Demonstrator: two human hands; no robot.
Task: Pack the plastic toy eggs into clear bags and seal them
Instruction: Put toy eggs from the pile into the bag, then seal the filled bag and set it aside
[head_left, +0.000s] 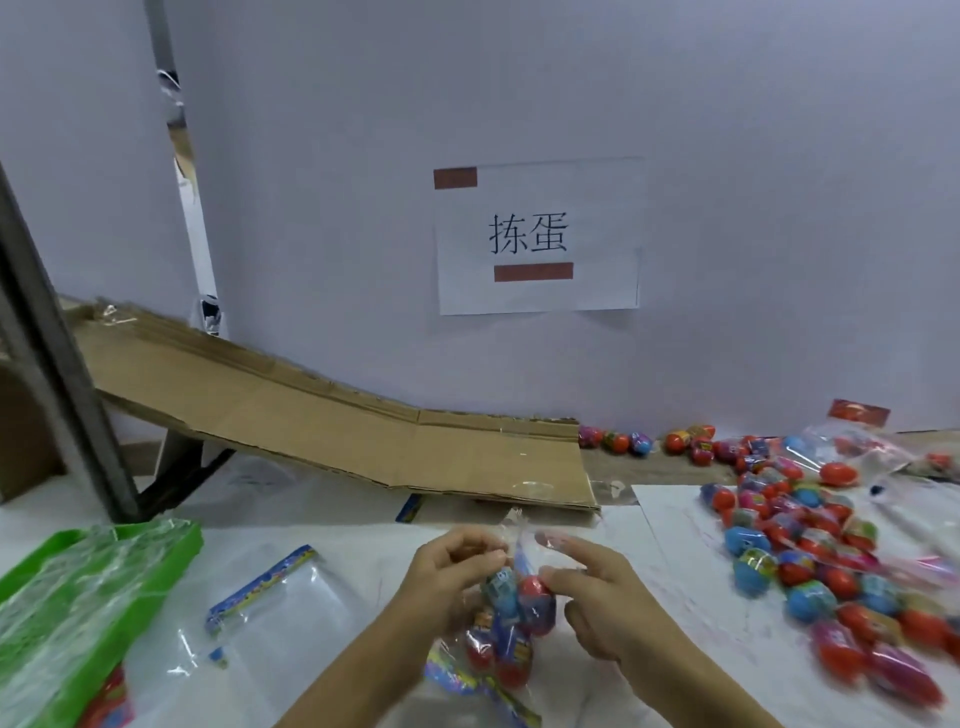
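my left hand (457, 566) is curled around the gathered neck of the clear bag (506, 618), pinching the plastic just above the eggs, while my right hand (592, 597) sits against the other side with the index finger stretched out toward the bag's top and the thumb pressed at the red egg (535, 597); whether those right fingers actually grip the film i cannot tell, it is too blurred there. the bag hangs between my hands just above the tabletop (363, 561), holding several toy eggs, red and blue ones stacked together, and its mouth looks not yet sealed. that is where i see the trouble: the eggs sit high, close under my pinch, so if i let the neck slip while reaching for the seal strip, the top egg could pop out and roll. the film is slick and crinkled, so a crooked fold could leave the closure gaping at one end (i would only notice once an egg fell out). the loose pile of eggs (810, 561) lies to my right, near enough that a careless elbow would scatter them. an empty bag (275, 597) with a coloured strip lies flat on my left, beside the green tray (171, 540) of spare bags, well apart from my hands.
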